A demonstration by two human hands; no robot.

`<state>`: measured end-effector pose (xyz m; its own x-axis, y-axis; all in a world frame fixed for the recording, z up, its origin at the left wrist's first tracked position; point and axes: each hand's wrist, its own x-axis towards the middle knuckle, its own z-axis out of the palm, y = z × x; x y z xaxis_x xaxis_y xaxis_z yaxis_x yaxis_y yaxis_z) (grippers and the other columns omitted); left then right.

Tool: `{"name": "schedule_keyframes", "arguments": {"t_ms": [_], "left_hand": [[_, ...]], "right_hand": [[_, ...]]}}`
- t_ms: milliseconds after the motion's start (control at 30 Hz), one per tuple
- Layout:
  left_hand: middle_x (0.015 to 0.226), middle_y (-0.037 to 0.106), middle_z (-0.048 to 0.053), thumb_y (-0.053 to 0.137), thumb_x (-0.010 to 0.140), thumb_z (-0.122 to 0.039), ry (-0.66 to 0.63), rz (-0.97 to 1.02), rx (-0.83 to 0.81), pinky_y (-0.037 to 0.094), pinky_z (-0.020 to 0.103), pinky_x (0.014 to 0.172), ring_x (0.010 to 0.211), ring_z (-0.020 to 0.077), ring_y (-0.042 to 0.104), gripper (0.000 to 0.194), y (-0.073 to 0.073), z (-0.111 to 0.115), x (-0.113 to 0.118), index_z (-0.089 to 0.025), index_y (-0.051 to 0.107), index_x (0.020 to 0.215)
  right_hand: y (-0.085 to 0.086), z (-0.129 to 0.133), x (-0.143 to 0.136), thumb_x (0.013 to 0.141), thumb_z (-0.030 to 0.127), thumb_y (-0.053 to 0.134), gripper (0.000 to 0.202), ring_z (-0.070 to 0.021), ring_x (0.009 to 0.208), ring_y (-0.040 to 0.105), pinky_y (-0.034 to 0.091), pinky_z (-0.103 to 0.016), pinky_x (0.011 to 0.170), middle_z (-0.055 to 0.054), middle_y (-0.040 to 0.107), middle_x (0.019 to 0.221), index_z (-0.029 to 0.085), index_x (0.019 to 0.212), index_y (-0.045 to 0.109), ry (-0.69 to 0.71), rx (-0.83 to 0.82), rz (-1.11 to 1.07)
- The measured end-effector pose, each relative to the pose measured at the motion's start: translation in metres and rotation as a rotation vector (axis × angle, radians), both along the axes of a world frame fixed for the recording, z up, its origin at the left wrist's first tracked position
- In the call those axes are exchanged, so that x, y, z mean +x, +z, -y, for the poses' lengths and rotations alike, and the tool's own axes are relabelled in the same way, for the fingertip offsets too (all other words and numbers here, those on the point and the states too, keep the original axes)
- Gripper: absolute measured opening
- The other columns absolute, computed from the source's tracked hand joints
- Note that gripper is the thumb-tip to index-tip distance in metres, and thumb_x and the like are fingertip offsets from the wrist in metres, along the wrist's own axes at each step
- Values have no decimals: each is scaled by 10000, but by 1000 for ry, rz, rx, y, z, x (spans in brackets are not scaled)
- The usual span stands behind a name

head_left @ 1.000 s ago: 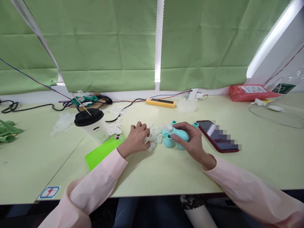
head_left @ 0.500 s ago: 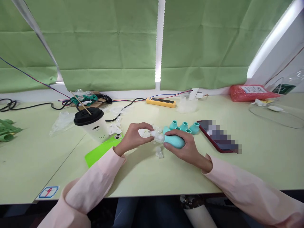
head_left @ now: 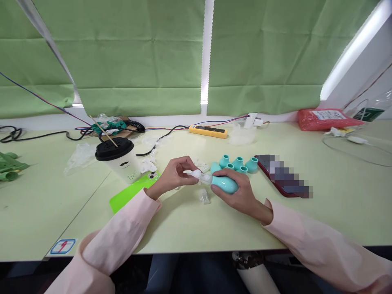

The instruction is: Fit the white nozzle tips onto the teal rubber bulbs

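My right hand is wrapped round a glossy teal squeeze bulb lying sideways. From the bulb's neck a clear plastic connector sticks out to the left. My left hand pinches a small whitish nozzle tip between thumb and fingers, at the far end of that connector. Whether the tip is fully seated on it, I cannot tell. Just below lies a loose clear plastic piece. Several more teal bulbs stand behind my right hand, most with their openings up.
A lidded paper cup with a stick stands left, beside a lime-green phone. A red-edged phone lies right. Toward the back are a yellow power strip, black cable, plastic bags and a pink package.
My left fingers have shifted slightly, and the whitish tip now shows more plainly at the connector's end. The bulb stays nearly in place in my right hand.
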<state>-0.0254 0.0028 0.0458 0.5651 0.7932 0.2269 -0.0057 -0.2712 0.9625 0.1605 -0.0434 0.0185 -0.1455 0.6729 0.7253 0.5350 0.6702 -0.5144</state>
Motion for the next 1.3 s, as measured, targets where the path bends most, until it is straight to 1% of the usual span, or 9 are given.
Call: {"name": "schedule_keyframes", "arguments": {"t_ms": [300,400,500,567,667,867,967,1133,1300], "left_hand": [[624,512,-32,628,550,-105,60,-71,87,438,175,543,585,62,505,147,-8,-2,0,-118,507,632],[666,542,-17,637,563,-117,21,-33,35,445,182,558,606,72,523,170,-7,-1,-1,-121,530,696],[702,593,22,650,578,-151,-49,-24,-72,459,207,564,600,93,550,252,-4,1,-2,-107,576,815],[698,619,48,655,588,-181,-60,-45,-124,467,227,568,585,106,558,303,-3,2,-3,-90,599,871],[700,640,68,662,590,-214,-58,-94,-138,471,246,568,566,112,556,334,-2,1,-7,-89,622,897],[559,610,36,701,527,-224,-113,-228,-158,426,194,419,439,77,490,277,-3,-7,-15,-93,662,768],[508,582,19,703,522,-220,-159,-246,-185,413,179,399,410,62,465,240,-2,-9,-16,-92,665,722],[491,566,11,696,533,-225,-184,-283,-204,409,177,391,397,59,458,230,0,-6,-16,-96,668,720],[482,563,5,701,527,-216,-121,-272,-163,392,162,379,395,53,454,209,-1,-3,-15,-97,663,694]], "right_hand": [[-1,-1,-1,655,223,587,186,-157,691,573,456,-298,654,-22,615,770,209,832,530,21,26,59],[-1,-1,-1,659,223,583,191,-162,710,571,455,-302,667,-24,611,786,212,839,521,19,19,67],[-1,-1,0,662,219,578,194,-161,715,568,454,-300,667,-26,607,791,209,845,513,22,7,73],[-1,0,0,670,219,572,197,-161,710,566,453,-298,658,-28,603,790,206,856,509,21,12,78],[-4,1,0,681,213,567,210,-160,711,562,455,-297,646,-37,595,792,200,880,504,36,43,90],[-10,-2,4,698,179,557,258,-166,777,554,473,-294,647,-51,587,803,199,949,499,157,198,218],[-12,-4,6,705,177,556,270,-166,778,560,483,-291,637,-66,585,812,188,968,499,179,244,258],[-13,-6,6,713,189,553,267,-159,785,564,492,-285,641,-68,586,822,190,975,505,207,252,268],[-11,-6,2,716,196,554,245,-150,769,569,494,-281,644,-65,593,811,182,959,524,226,174,211]]}}
